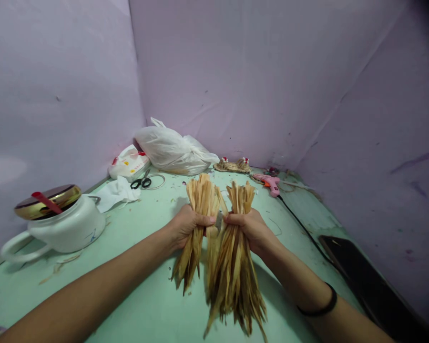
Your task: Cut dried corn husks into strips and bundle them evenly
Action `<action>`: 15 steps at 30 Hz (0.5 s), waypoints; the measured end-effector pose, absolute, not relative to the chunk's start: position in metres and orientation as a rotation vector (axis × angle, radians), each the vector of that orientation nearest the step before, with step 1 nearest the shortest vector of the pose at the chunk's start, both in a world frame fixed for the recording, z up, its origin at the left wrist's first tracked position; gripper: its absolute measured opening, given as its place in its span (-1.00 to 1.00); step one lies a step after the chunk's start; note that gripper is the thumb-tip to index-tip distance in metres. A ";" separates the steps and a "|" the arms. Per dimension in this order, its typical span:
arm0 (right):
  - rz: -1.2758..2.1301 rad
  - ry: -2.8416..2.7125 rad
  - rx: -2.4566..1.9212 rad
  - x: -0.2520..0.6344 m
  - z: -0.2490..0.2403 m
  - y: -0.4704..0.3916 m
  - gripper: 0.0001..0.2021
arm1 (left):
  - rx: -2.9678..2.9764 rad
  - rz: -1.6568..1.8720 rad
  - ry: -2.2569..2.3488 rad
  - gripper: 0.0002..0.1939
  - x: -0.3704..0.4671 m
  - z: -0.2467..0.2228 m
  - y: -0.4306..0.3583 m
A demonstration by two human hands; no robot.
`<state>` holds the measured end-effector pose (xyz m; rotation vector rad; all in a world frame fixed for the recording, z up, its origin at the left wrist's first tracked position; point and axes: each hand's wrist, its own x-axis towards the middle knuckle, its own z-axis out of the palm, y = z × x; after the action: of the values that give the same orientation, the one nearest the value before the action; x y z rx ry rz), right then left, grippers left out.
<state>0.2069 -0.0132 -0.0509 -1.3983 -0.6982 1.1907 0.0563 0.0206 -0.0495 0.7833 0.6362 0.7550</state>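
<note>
Two bundles of dry, tan, leaf-like strips stand side by side over the green table (pixel 146 281). My left hand (pixel 190 224) is closed round the upper part of the left bundle (pixel 189 262), thumb across its front. Round the larger right bundle (pixel 236 276), my right hand (pixel 248 226) is closed in the same way. The cut ends point up and the ragged tips hang down towards me. A few loose strips span the gap between the hands. A black band circles my right wrist.
At the left are a white pot (pixel 71 228) with a gold lid, tissues (pixel 117 193) and black scissors (pixel 141 182). A white plastic bag (pixel 175 150) and woven straw pieces (pixel 232 166) lie behind. Right: a pink glue gun (pixel 270 184), its cord, and a dark flat object (pixel 364 276).
</note>
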 end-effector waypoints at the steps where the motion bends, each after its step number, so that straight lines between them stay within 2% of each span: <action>1: 1.156 -0.671 -1.414 0.213 -0.051 -0.010 -0.81 | 0.778 0.740 0.645 -0.58 0.055 -0.047 0.022; 5: 1.085 -0.512 -1.402 0.254 -0.043 0.004 -0.85 | 0.764 0.666 0.675 -0.74 0.047 -0.038 0.029; 10: 1.087 -0.427 -1.289 0.305 -0.013 0.004 -0.83 | 0.754 0.648 0.690 -0.82 0.040 -0.033 0.037; 15: 1.356 -0.528 -1.180 0.291 -0.006 -0.007 -0.72 | 0.789 0.715 0.789 -0.78 0.042 -0.038 0.039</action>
<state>0.2906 -0.0072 -0.0058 -1.1800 -0.5276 1.3556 0.0417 0.0390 -0.0384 0.7890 0.7891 0.7151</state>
